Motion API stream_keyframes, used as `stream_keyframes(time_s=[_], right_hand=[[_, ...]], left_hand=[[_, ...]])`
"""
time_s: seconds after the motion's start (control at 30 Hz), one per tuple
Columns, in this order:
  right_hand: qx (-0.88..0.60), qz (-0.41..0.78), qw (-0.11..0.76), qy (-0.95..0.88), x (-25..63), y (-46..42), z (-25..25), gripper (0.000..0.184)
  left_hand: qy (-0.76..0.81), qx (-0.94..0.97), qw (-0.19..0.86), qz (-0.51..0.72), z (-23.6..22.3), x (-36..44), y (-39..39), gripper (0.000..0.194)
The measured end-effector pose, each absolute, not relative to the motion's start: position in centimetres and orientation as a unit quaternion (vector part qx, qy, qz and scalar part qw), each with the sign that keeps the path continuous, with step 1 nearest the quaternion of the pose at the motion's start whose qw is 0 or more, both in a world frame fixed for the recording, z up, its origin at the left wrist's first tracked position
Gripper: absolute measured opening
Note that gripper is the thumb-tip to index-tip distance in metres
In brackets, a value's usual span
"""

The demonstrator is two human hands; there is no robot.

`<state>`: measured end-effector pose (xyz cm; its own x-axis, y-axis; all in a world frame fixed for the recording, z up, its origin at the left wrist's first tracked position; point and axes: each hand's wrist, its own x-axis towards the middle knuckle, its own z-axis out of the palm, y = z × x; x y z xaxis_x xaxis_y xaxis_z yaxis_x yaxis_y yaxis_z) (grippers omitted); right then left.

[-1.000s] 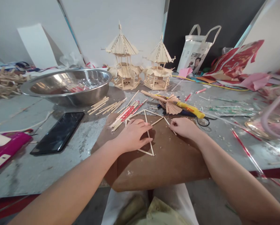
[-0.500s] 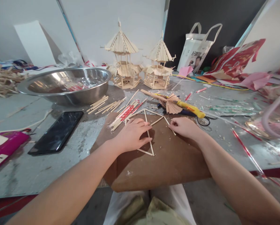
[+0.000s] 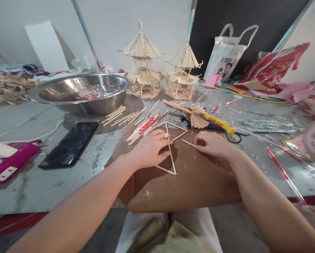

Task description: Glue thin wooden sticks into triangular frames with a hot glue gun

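Observation:
My left hand [image 3: 153, 147] lies with fingers and thumb apart over a flat frame of thin wooden sticks [image 3: 172, 160], covering its left part. The frame rests on a brown board [image 3: 178, 193], and one long stick runs down its middle. To the right, my right hand [image 3: 212, 143] pinches a short wooden stick [image 3: 188, 142] between thumb and fingers, just above or on the board. The stick's left end points toward the frame, with a gap between them. Behind my left hand is a bundle of sticks in red-printed wrapping [image 3: 147, 125].
Two stick-built pagodas [image 3: 144, 84] stand behind a steel basin [image 3: 75, 103] and loose sticks [image 3: 128, 117]. A phone [image 3: 69, 144] and magenta power strip [image 3: 17, 158] lie left. Right are a yellow-handled tool [image 3: 219, 123], clear wrappers [image 3: 268, 123] and a white bag [image 3: 223, 56].
The stick in my right hand has come away from the frame's right corner and turned nearer to level. My left hand stays on the frame. The whole view has shifted slightly.

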<state>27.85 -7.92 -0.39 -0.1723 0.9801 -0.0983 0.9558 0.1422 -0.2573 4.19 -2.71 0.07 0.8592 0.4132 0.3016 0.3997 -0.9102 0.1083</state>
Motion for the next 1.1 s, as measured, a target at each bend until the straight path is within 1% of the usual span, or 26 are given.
stream_keyframes(time_s=[0.07,0.13,0.2,0.27,0.4,0.6,0.77,0.9,1.1], right_hand=[[-0.634,0.135,0.049,-0.76,27.9,-8.0,-0.4,0.014],[-0.631,0.146,0.052,-0.76,27.9,-8.0,-0.4,0.015],[-0.633,0.155,0.055,-0.757,27.9,-8.0,-0.5,0.015],[-0.638,0.159,0.053,-0.751,27.9,-8.0,-0.5,0.016],[-0.65,0.157,0.034,-0.743,27.8,-8.1,-0.5,0.015],[-0.642,0.159,0.018,-0.75,27.6,-8.4,-0.2,0.015],[-0.604,0.182,0.039,-0.775,27.5,-8.6,0.0,0.015],[-0.569,0.214,0.039,-0.793,27.6,-8.6,0.3,0.014],[-0.504,0.249,0.03,-0.826,27.8,-8.5,0.2,0.013]], left_hand=[[0.228,0.949,0.013,0.216,0.7,3.8,-2.4,0.022],[0.287,0.911,-0.001,0.297,1.3,3.4,-2.0,0.02],[0.351,0.863,-0.017,0.362,1.7,2.9,-1.6,0.021],[0.401,0.829,-0.026,0.39,1.8,2.5,-1.3,0.023],[0.445,0.804,-0.009,0.394,1.6,2.3,-1.2,0.025],[0.467,0.783,0.044,0.409,1.3,2.4,-1.2,0.021],[0.471,0.79,0.056,0.388,0.9,2.5,-1.0,0.023],[0.45,0.809,0.064,0.373,0.8,2.6,-1.1,0.024],[0.469,0.771,0.063,0.427,1.0,2.1,-0.5,0.022]])
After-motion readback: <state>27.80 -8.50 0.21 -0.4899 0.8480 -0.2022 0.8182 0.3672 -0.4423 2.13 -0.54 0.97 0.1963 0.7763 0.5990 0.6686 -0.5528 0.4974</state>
